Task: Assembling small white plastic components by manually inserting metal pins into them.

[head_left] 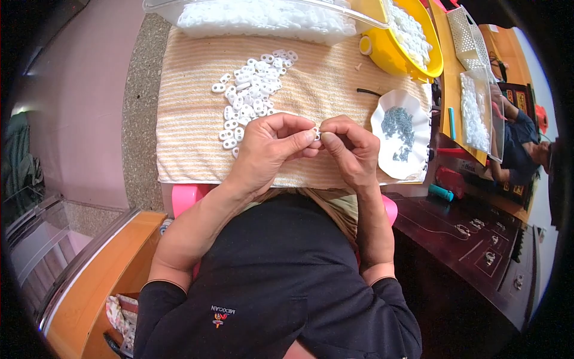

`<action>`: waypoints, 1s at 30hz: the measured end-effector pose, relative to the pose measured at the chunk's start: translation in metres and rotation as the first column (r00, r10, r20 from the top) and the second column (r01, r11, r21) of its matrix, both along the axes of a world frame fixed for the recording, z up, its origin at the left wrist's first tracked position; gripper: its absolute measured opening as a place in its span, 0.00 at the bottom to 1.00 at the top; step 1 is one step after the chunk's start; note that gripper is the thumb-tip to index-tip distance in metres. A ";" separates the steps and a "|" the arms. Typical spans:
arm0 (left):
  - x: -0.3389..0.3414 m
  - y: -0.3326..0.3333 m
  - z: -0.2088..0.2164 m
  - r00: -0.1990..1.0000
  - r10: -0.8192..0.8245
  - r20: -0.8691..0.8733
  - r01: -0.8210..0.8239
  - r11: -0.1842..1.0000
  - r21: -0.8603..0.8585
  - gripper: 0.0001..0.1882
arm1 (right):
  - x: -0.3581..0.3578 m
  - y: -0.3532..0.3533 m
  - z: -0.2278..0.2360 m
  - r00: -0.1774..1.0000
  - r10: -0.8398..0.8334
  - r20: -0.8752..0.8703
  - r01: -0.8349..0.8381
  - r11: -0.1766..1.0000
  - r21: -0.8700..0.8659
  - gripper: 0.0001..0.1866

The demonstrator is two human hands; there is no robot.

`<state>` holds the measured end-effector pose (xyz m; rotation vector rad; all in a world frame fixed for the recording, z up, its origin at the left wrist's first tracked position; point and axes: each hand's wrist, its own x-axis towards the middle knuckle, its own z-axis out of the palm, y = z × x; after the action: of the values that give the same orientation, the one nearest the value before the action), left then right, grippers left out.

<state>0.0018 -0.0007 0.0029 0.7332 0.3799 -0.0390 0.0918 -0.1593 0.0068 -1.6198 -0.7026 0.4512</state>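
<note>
Over the towel-covered table, my left hand pinches a small white two-holed plastic piece between thumb and fingertips. My right hand meets it from the other side, thumb and forefinger closed at the same piece. Whether a second tiny part sits between the right fingertips is hidden. Just beyond my left hand lies a loose pile of the same white two-holed pieces. To the right of my right hand stands a white scalloped dish with many small dark metal parts in it.
A clear plastic bin full of white pieces stands at the far edge, beside a yellow basin of more. A dark thin rod lies near the dish. At right are another clear tray, a brown table and another person.
</note>
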 end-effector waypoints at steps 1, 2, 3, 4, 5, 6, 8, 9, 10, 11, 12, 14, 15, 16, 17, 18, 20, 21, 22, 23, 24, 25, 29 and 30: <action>0.000 0.000 0.000 1.000 0.000 0.000 0.000 1.000 0.000 0.08 | 0.000 0.000 0.000 1.000 0.001 -0.006 -0.001 1.000 -0.005 0.03; -0.001 0.000 0.001 1.000 -0.002 0.008 0.002 1.000 0.021 0.08 | 0.000 0.000 0.001 1.000 0.001 -0.006 -0.001 1.000 -0.005 0.03; -0.001 0.000 0.001 1.000 -0.004 0.015 0.004 0.999 0.042 0.08 | 0.000 0.000 0.001 1.000 0.003 -0.008 -0.003 1.000 -0.007 0.02; -0.001 0.000 0.001 1.000 -0.004 0.015 0.003 0.999 0.042 0.08 | 0.000 0.000 0.001 1.000 0.006 -0.010 -0.006 1.000 -0.009 0.02; -0.001 0.000 0.001 1.000 -0.004 0.018 0.003 0.998 0.058 0.08 | 0.000 0.000 0.002 1.000 0.006 -0.010 -0.007 1.000 -0.009 0.02; -0.001 0.000 0.000 1.000 -0.005 0.022 0.003 0.997 0.075 0.08 | 0.000 0.000 0.002 1.000 0.013 -0.006 -0.013 1.000 -0.017 0.02; -0.001 -0.001 0.000 1.000 0.001 0.026 -0.003 0.996 0.086 0.08 | 0.000 0.000 0.002 1.000 0.019 -0.002 -0.019 1.000 -0.024 0.02; -0.001 -0.002 -0.001 0.999 0.007 0.031 -0.010 0.995 0.097 0.08 | 0.000 0.000 0.002 1.000 0.025 0.010 -0.025 0.999 -0.026 0.02; -0.001 -0.002 -0.002 1.000 0.007 0.031 -0.010 0.995 0.097 0.08 | 0.001 0.000 0.002 0.999 0.033 0.022 -0.032 0.999 -0.027 0.02; -0.001 -0.002 -0.003 0.999 0.009 0.035 -0.013 0.994 0.109 0.08 | 0.001 0.001 0.002 0.999 0.033 0.021 -0.032 0.999 -0.027 0.02; -0.001 -0.002 -0.003 0.999 0.012 0.039 -0.016 0.993 0.120 0.09 | 0.001 0.001 0.002 0.999 0.027 0.040 -0.025 0.999 -0.043 0.01; -0.001 -0.002 -0.004 0.999 0.022 0.041 -0.027 0.992 0.126 0.09 | 0.000 0.003 0.002 0.998 0.022 0.059 -0.018 0.998 -0.058 0.01; -0.001 -0.002 -0.004 0.998 0.033 0.044 -0.038 0.991 0.131 0.09 | 0.000 0.003 0.001 0.998 0.016 0.060 -0.013 0.999 -0.049 0.01; -0.002 -0.003 -0.004 0.998 0.033 0.044 -0.039 0.991 0.132 0.09 | 0.000 0.004 0.000 0.998 0.010 0.062 -0.008 0.999 -0.039 0.01; -0.002 -0.004 -0.003 0.998 0.047 0.040 -0.052 0.988 0.142 0.08 | -0.001 0.004 -0.001 0.998 0.010 0.062 -0.008 0.999 -0.038 0.01; -0.002 -0.004 -0.002 0.998 0.061 0.035 -0.066 0.986 0.153 0.08 | -0.002 0.005 -0.001 1.000 0.001 0.031 0.001 0.999 -0.040 0.02; -0.003 -0.006 -0.002 0.996 0.077 0.044 -0.083 0.982 0.167 0.08 | -0.004 0.006 -0.002 1.000 -0.008 0.002 0.008 0.999 -0.039 0.02; -0.003 -0.006 -0.003 0.994 0.092 0.051 -0.100 0.979 0.180 0.08 | -0.005 0.007 -0.003 0.999 -0.020 -0.027 0.020 0.999 -0.029 0.02; -0.003 -0.006 -0.003 0.994 0.092 0.054 -0.100 0.978 0.182 0.08 | -0.006 0.007 -0.004 0.998 -0.033 -0.056 0.032 0.999 -0.020 0.02; -0.003 -0.006 -0.004 0.994 0.092 0.060 -0.102 0.976 0.195 0.08 | -0.006 0.006 -0.004 0.998 -0.033 -0.053 0.032 0.999 -0.017 0.02; -0.003 -0.006 -0.004 0.994 0.091 0.065 -0.103 0.973 0.207 0.09 | -0.006 0.005 -0.004 0.998 -0.011 -0.061 0.010 1.000 -0.014 0.02; -0.003 -0.007 -0.005 0.994 0.091 0.068 -0.104 0.972 0.211 0.09 | -0.005 0.004 -0.004 0.998 0.011 -0.068 -0.012 1.000 -0.010 0.03; -0.001 -0.007 -0.004 0.994 0.072 0.083 -0.086 0.979 0.182 0.09 | -0.004 0.001 -0.001 0.997 0.000 -0.073 -0.001 1.000 -0.024 0.04; -0.001 -0.007 -0.003 0.994 0.070 0.080 -0.082 0.983 0.166 0.08 | -0.005 0.001 0.001 0.995 -0.002 -0.098 0.001 1.000 -0.015 0.04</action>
<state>0.0005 -0.0073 0.0000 0.8847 0.3430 0.0931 0.0872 -0.1581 0.0076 -1.6013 -0.6256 0.5324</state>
